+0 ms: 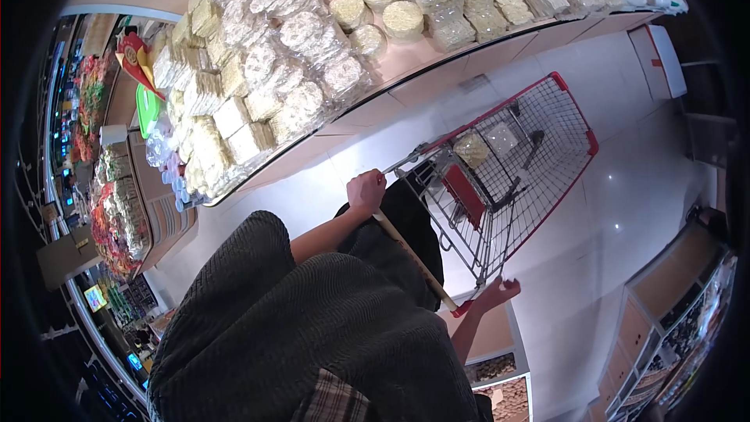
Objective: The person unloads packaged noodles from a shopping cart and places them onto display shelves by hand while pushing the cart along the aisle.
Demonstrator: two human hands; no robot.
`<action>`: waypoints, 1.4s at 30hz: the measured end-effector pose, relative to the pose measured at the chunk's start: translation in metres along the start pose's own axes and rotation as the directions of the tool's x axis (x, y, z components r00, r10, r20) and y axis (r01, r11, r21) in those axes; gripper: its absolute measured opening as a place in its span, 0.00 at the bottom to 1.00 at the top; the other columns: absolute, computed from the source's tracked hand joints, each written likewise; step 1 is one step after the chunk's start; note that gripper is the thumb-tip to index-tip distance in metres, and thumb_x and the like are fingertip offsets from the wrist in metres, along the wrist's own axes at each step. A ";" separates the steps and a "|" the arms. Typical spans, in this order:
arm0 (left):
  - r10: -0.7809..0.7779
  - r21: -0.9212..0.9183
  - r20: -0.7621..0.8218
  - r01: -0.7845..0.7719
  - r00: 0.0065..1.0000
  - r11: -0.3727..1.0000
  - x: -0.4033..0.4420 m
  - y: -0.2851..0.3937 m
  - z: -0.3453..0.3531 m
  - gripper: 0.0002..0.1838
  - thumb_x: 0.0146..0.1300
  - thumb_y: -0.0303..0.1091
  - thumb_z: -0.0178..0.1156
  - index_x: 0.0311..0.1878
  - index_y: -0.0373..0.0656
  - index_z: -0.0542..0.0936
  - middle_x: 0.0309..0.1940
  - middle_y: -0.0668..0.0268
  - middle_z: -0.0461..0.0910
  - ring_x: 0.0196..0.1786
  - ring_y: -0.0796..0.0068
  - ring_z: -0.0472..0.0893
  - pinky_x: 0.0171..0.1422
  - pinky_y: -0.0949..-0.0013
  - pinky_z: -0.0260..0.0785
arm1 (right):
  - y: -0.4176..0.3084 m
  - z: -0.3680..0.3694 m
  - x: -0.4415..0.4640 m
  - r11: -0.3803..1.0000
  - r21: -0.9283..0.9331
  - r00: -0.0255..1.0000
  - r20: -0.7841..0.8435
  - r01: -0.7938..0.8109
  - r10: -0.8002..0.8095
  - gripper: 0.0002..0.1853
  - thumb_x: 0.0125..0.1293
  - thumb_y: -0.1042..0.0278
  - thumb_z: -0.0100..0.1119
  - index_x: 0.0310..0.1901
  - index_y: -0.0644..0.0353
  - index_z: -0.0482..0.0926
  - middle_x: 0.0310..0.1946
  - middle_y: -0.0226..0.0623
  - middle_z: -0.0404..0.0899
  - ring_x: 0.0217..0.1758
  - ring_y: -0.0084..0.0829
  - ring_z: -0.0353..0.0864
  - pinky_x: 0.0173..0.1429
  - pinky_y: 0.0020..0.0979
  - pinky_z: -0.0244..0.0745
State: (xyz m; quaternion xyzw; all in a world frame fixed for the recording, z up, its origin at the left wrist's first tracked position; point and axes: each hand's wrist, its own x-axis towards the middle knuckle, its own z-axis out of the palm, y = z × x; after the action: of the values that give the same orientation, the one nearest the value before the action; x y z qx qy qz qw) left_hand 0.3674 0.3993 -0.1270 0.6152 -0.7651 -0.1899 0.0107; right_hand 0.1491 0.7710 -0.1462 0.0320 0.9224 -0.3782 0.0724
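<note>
My left hand (366, 191) is closed in a fist at the left end of the shopping cart handle (418, 262). At the handle's right end, my right hand (497, 294) reaches past the red end piece, beside the cart's metal frame. Its fingers are curled in, and I cannot make out what, if anything, is between them. The wire shopping cart (547, 141) with red trim stands ahead of me. Inside lie a round, pale yellow dried noodle cake pack (471, 150) and a whitish, clear-wrapped pack (501, 137). A red panel (464, 195) is at the child seat.
A long display counter (437, 66) piled with wrapped dried noodle packs (281, 70) runs along the left and front. Pale tiled floor (570, 266) surrounds the cart. Shelving (664, 336) stands at right. Another stand (121, 211) with colourful packs is at far left.
</note>
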 end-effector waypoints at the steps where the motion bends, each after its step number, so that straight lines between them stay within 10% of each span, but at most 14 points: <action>1: 0.003 0.005 0.000 -0.003 1.000 1.000 -0.003 -0.002 -0.001 0.11 0.66 0.42 0.63 0.34 0.46 0.87 0.30 0.56 0.88 0.34 0.51 0.87 0.41 0.52 0.79 | -0.033 0.008 0.014 0.999 0.009 0.999 -0.025 0.038 -0.038 0.25 0.71 0.73 0.64 0.65 0.66 0.67 0.54 0.45 0.73 0.53 0.39 0.76 0.57 0.43 0.75; 7: -0.006 -0.010 -0.023 0.005 1.000 1.000 -0.020 -0.004 -0.004 0.10 0.66 0.40 0.64 0.34 0.45 0.86 0.30 0.57 0.87 0.34 0.52 0.87 0.42 0.53 0.78 | -0.086 0.209 0.116 0.926 0.361 0.969 0.173 0.107 -0.179 0.36 0.62 0.65 0.75 0.66 0.68 0.65 0.54 0.46 0.70 0.55 0.40 0.71 0.65 0.43 0.69; 10: 0.022 -0.004 -0.026 -0.022 0.999 1.000 -0.022 -0.016 0.006 0.09 0.65 0.39 0.64 0.33 0.45 0.85 0.29 0.59 0.86 0.33 0.52 0.86 0.40 0.53 0.76 | -0.086 0.328 0.148 0.994 -0.004 0.929 0.357 0.110 -0.101 0.58 0.52 0.45 0.81 0.73 0.71 0.56 0.66 0.69 0.64 0.70 0.63 0.67 0.75 0.52 0.64; 14: 0.001 -0.002 -0.065 -0.001 0.998 1.000 -0.026 -0.021 0.015 0.07 0.63 0.38 0.66 0.35 0.47 0.86 0.28 0.62 0.86 0.30 0.56 0.86 0.38 0.55 0.77 | -0.066 0.452 0.165 0.902 -0.354 0.824 0.411 -0.249 0.389 0.74 0.44 0.34 0.83 0.79 0.66 0.43 0.75 0.67 0.53 0.79 0.62 0.58 0.79 0.60 0.60; 17: -0.004 0.006 -0.094 0.005 0.996 1.000 -0.022 -0.024 0.019 0.06 0.61 0.37 0.68 0.37 0.47 0.88 0.27 0.63 0.86 0.28 0.58 0.86 0.36 0.57 0.76 | -0.073 0.492 0.152 0.840 -0.455 0.817 0.335 -0.296 0.470 0.77 0.43 0.28 0.82 0.80 0.63 0.38 0.79 0.61 0.47 0.83 0.60 0.49 0.79 0.65 0.59; 36: 0.035 0.033 -0.054 -0.033 0.998 0.999 0.061 0.033 0.032 0.08 0.58 0.35 0.70 0.40 0.46 0.87 0.27 0.65 0.86 0.27 0.62 0.85 0.35 0.60 0.77 | -0.065 0.562 0.232 0.823 -0.116 0.754 0.346 -0.556 0.558 0.65 0.44 0.42 0.83 0.74 0.67 0.50 0.68 0.62 0.60 0.74 0.60 0.64 0.74 0.56 0.67; 38: 0.050 0.027 -0.052 -0.048 0.997 0.998 0.072 0.044 0.025 0.07 0.58 0.34 0.70 0.40 0.46 0.87 0.27 0.65 0.86 0.27 0.61 0.86 0.35 0.60 0.78 | -0.066 0.553 0.248 0.700 0.057 0.625 0.504 -0.712 0.595 0.57 0.50 0.44 0.79 0.72 0.66 0.56 0.68 0.55 0.64 0.72 0.55 0.68 0.72 0.54 0.69; 40: 0.078 0.028 -0.068 -0.077 0.995 0.997 0.085 0.055 0.021 0.07 0.58 0.34 0.69 0.39 0.46 0.87 0.28 0.65 0.86 0.28 0.61 0.86 0.35 0.59 0.78 | -0.070 0.518 0.258 0.306 0.417 0.499 0.820 -0.856 0.280 0.49 0.54 0.45 0.75 0.70 0.66 0.62 0.68 0.50 0.67 0.70 0.51 0.70 0.70 0.52 0.71; 42: 0.109 0.020 -0.081 -0.108 0.991 0.994 0.100 0.066 0.018 0.06 0.58 0.33 0.69 0.39 0.46 0.87 0.28 0.65 0.87 0.29 0.61 0.86 0.35 0.59 0.79 | -0.080 0.492 0.271 -0.004 0.345 0.336 0.916 -0.938 0.217 0.44 0.56 0.47 0.73 0.69 0.64 0.67 0.67 0.46 0.70 0.68 0.48 0.72 0.70 0.52 0.71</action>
State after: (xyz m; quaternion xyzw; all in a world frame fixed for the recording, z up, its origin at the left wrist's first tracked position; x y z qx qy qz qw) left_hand 0.2764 0.3211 -0.1453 0.5801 -0.7977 -0.1577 0.0479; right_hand -0.0736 0.3703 -0.4794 0.3606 0.3302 -0.7033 0.5160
